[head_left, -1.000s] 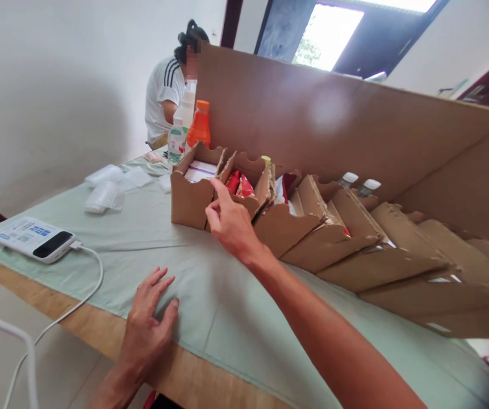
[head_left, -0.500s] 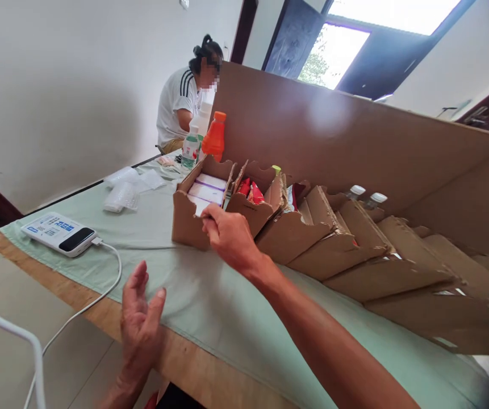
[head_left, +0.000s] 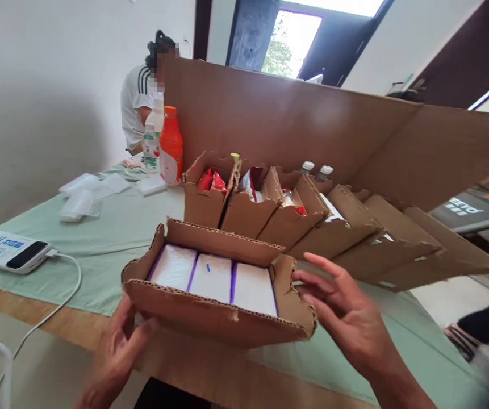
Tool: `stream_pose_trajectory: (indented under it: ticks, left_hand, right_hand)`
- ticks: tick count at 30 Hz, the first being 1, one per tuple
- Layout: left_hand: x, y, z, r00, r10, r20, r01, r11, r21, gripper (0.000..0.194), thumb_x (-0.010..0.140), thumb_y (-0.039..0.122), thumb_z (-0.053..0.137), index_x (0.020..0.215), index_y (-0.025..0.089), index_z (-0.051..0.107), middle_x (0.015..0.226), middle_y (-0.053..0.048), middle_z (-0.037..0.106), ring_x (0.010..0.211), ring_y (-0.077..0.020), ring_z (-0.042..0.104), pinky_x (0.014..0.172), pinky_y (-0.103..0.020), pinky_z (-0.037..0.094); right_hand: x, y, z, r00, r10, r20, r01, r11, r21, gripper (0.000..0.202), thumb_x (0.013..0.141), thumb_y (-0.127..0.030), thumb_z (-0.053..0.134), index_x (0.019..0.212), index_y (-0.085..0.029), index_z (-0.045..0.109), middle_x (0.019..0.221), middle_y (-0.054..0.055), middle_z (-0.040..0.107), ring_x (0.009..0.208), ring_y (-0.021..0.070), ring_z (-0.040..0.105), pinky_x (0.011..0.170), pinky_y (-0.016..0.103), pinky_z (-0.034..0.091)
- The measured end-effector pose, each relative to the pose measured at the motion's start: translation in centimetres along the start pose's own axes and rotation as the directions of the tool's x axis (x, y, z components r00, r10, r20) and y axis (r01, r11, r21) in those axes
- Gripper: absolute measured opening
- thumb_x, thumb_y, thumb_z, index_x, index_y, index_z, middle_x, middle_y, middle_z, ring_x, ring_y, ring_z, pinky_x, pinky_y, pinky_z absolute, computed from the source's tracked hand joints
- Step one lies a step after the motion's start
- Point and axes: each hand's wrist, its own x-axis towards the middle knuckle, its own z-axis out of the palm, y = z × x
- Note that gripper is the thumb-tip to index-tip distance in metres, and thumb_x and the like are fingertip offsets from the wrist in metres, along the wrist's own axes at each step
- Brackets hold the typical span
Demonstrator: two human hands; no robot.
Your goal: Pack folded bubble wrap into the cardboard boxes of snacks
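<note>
A narrow open cardboard box (head_left: 222, 324) sits close in front of me, slightly tilted at the table's near edge. Three white packs with purple edges (head_left: 210, 278) stand in a row inside it. My left hand (head_left: 120, 346) grips the box's left end, its fingers partly hidden behind the cardboard. At the opposite end is my right hand (head_left: 346, 312), open with its fingers spread. Its fingertips are at the box's right wall; whether they press on it I cannot tell.
Several cardboard bins (head_left: 244, 210) line a tall cardboard screen (head_left: 270, 119), some holding red packets (head_left: 212, 180). An orange bottle (head_left: 171, 145) stands at their left. Bubble wrap (head_left: 80, 199) and a white device (head_left: 12, 253) with a cable lie left. A person (head_left: 136, 102) sits beyond.
The box with the white packs has come from the left end of the bin row towards me and turned lengthwise. My left hand has moved onto its left end; my right fingers have spread.
</note>
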Motion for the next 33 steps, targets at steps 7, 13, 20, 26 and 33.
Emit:
stream_pose_trajectory:
  ticks: [7, 13, 20, 26, 33]
  left_hand:
    - [-1.3, -1.3, 0.5, 1.000, -0.012, 0.018, 0.010, 0.991, 0.134, 0.066, 0.084, 0.054, 0.071, 0.142, 0.027, 0.055, 0.122, -0.008, 0.072, 0.122, -0.0321, 0.066, 0.100, -0.041, 0.058]
    - [2.0, 1.6, 7.8, 0.982, 0.119, 0.145, -0.129, 0.989, 0.068, 0.049, 0.085, 0.047, 0.069, 0.127, 0.022, 0.061, 0.118, -0.008, 0.073, 0.113, -0.0283, 0.069, 0.096, -0.038, 0.056]
    - [5.4, 0.8, 14.5, 0.875, 0.135, 0.466, -0.177, 0.983, 0.048, 0.060, 0.086, 0.042, 0.066, 0.139, 0.019, 0.053, 0.141, -0.014, 0.063, 0.130, -0.0311, 0.060, 0.112, -0.048, 0.045]
    - [2.8, -2.5, 10.4, 0.931, 0.096, 0.353, -0.196, 0.946, 0.259, 0.057, 0.089, 0.042, 0.065, 0.141, 0.021, 0.057, 0.148, -0.017, 0.059, 0.140, -0.0341, 0.054, 0.117, -0.056, 0.042]
    - [0.0, -2.8, 7.6, 0.844, 0.253, 0.474, -0.407, 0.876, 0.258, 0.044, 0.089, 0.024, 0.061, 0.132, 0.025, 0.067, 0.148, -0.016, 0.060, 0.137, -0.0307, 0.058, 0.114, -0.052, 0.049]
  right_hand:
    - [-6.3, 3.4, 5.1, 0.976, -0.010, 0.219, 0.007, 1.000, 0.015, 0.080, 0.082, -0.047, 0.078, 0.154, -0.032, 0.047, 0.145, 0.012, 0.063, 0.128, 0.0351, 0.064, 0.101, 0.051, 0.057]
    - [-3.7, 5.3, 4.6, 0.991, 0.066, -0.115, -0.078, 0.992, -0.098, 0.041, 0.088, -0.044, 0.067, 0.123, -0.022, 0.067, 0.115, 0.012, 0.075, 0.104, 0.0322, 0.071, 0.091, 0.048, 0.059]
    - [-2.7, 10.9, 1.5, 0.948, 0.175, -0.267, -0.207, 0.973, -0.097, 0.046, 0.093, -0.044, 0.054, 0.127, -0.014, 0.064, 0.111, 0.016, 0.077, 0.095, 0.0284, 0.073, 0.083, 0.043, 0.059]
    - [-4.1, 14.5, 2.5, 0.947, 0.109, -0.302, -0.204, 0.931, -0.304, 0.042, 0.091, -0.044, 0.054, 0.117, -0.016, 0.071, 0.124, 0.018, 0.074, 0.115, 0.0346, 0.069, 0.099, 0.057, 0.055]
    - [-5.5, 15.9, 2.5, 0.958, -0.196, -0.208, 0.040, 0.811, -0.583, 0.034, 0.095, -0.045, 0.051, 0.092, -0.022, 0.076, 0.117, 0.018, 0.074, 0.102, 0.0381, 0.073, 0.085, 0.058, 0.058]
